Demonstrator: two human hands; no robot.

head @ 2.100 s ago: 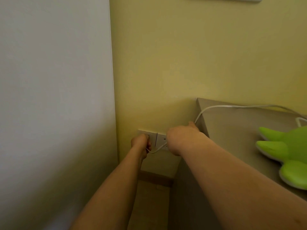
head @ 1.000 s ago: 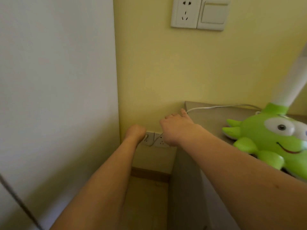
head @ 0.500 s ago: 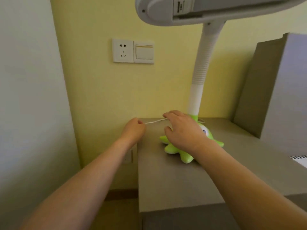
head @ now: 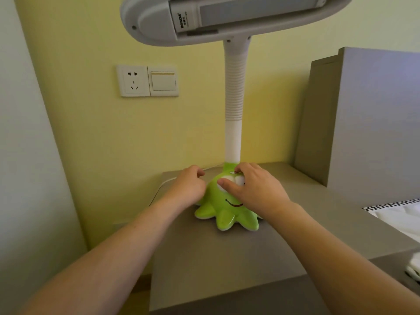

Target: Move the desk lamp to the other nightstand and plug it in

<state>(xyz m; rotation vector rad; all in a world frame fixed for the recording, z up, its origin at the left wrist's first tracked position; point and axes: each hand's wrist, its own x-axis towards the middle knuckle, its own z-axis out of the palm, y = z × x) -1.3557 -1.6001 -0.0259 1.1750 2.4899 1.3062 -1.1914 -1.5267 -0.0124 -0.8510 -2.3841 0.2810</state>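
The left hand [head: 189,186], its grip curled nearly closed beside the thin white cord [head: 159,187], seems to tidy slack off the grey counter [head: 227,253]. Right of it, the green octopus-shaped plastic desk lamp [head: 223,208] stands under the right hand [head: 254,189], whose spread grip rests on its head, probably steadying or switching it.

The desk lamp [head: 227,212] stands upright toward the back of the grey nightstand [head: 216,258]: a green octopus-shaped base (smiling face, splayed feet), a white ribbed neck rising toward twelve o'clock, a grey oblong head overhead. Its white cord [head: 159,189] trails off toward nine o'clock.
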